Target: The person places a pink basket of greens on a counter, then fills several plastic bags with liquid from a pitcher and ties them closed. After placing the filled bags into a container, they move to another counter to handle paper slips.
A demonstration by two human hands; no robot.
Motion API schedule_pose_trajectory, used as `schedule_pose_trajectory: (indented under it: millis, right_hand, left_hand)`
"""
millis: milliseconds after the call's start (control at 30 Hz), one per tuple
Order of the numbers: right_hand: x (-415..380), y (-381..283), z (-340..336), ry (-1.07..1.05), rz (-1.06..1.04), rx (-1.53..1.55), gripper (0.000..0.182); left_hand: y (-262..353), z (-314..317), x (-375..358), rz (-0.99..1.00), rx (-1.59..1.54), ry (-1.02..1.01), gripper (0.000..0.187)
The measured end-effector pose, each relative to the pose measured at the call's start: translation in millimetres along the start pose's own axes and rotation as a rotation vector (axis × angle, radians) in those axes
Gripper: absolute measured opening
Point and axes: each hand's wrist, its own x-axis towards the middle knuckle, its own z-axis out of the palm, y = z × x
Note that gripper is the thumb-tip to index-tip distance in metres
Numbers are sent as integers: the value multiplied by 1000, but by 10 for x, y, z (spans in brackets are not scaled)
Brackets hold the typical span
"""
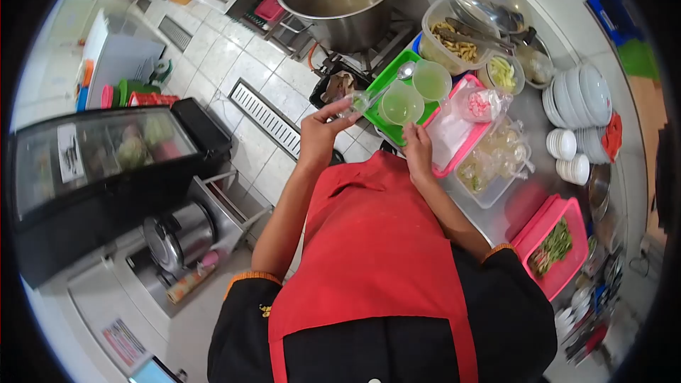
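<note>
My left hand (325, 131) pinches a small, clear plastic piece (352, 105), perhaps a lid; its exact kind is hard to make out. Just right of it is a round, clear plastic cup (401, 105) over the green tray (380, 126). My right hand (417, 149) has its fingers closed at that cup's near rim. A second clear cup (431, 79) stands right behind the first. A metal spoon (405, 71) lies on the tray, its handle slanting toward my left hand.
A large steel pot (337, 0) stands on a burner behind the tray. To the right are a pink tray (443, 131), a tub of brown strips (454, 42), a container of filled bags (493, 163) and stacked bowls (578, 96). A display case (106, 149) stands left.
</note>
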Motion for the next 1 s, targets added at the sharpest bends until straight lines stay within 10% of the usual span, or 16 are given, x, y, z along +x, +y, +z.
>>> schedule_pose_trajectory:
  millis: [400, 1000]
  right_hand:
    - [-715, -1455, 304, 447, -701, -514, 15]
    - [-773, -2432, 330, 651, -619, -1187, 20]
  left_hand:
    - [747, -83, 1171, 370, 455, -748, 44]
    - [1196, 500, 1446, 128, 346, -1259, 48]
